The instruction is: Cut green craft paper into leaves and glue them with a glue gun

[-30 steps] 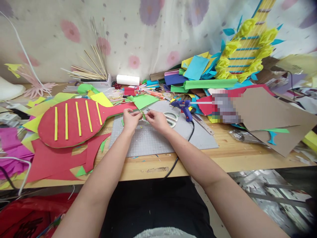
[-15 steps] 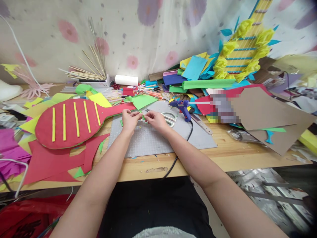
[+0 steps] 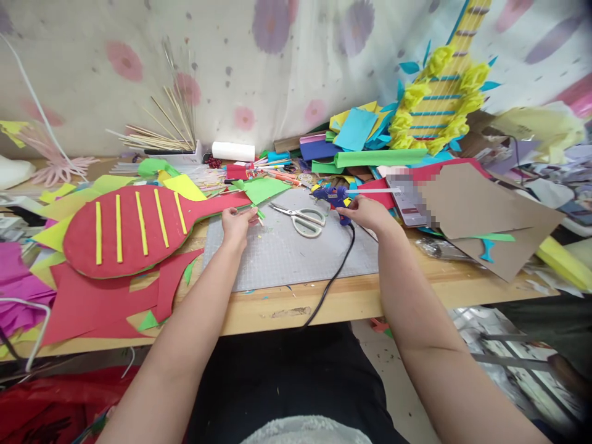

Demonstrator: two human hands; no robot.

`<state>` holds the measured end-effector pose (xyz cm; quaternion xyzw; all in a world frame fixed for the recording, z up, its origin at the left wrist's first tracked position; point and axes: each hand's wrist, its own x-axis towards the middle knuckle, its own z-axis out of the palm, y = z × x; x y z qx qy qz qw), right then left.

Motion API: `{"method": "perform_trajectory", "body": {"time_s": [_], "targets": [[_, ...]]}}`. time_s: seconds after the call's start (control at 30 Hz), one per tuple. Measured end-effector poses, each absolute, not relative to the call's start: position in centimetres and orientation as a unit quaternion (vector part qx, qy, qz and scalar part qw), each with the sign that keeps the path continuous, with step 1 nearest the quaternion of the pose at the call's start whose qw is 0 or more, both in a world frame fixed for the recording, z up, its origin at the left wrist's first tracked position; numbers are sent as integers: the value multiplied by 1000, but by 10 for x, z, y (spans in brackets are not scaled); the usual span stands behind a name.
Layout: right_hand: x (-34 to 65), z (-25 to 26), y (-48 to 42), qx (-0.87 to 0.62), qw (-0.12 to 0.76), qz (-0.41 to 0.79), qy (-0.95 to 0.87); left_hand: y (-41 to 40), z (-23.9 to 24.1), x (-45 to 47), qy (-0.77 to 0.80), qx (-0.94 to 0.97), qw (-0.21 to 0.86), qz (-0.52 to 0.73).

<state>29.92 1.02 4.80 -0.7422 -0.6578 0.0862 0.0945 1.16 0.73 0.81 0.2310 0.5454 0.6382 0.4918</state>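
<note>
My left hand (image 3: 235,226) is closed in a pinch on a small green strip (image 3: 260,213) over the grey cutting mat (image 3: 277,265). Off to the right, my right hand (image 3: 370,214) has its fingers closed at the handle of a blue hot glue gun (image 3: 333,196), which lies on its side with a glue stick (image 3: 370,190) out of its back. Between the hands, scissors (image 3: 305,221) with pale handles lie slightly apart on the mat. A red guitar-shaped cutout (image 3: 132,231) with yellow strips across it rests left of my left hand, its neck reaching toward it.
Red paper scraps (image 3: 97,302) lie at the front left. Wooden sticks (image 3: 178,120) stand at the back beside a white roll (image 3: 233,151). A yellow flowered guitar (image 3: 432,114) leans at the back right, behind brown card (image 3: 472,203). The glue gun's black cord (image 3: 330,280) crosses the mat.
My right hand has left the green strip and moved right to the glue gun's handle, uncovering the scissors. My left hand keeps the green strip, nearly in place. The view has shifted slightly.
</note>
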Motion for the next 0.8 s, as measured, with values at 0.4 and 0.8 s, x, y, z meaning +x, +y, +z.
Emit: {"method": "perform_trajectory", "body": {"time_s": [0.4,0.8], "targets": [[270,27,23,-634,425,282,-582,10,6,6,554,208,483,645],[202,15,1,-565,336,305,-689,11,3,5,557,257,442,654]]}}
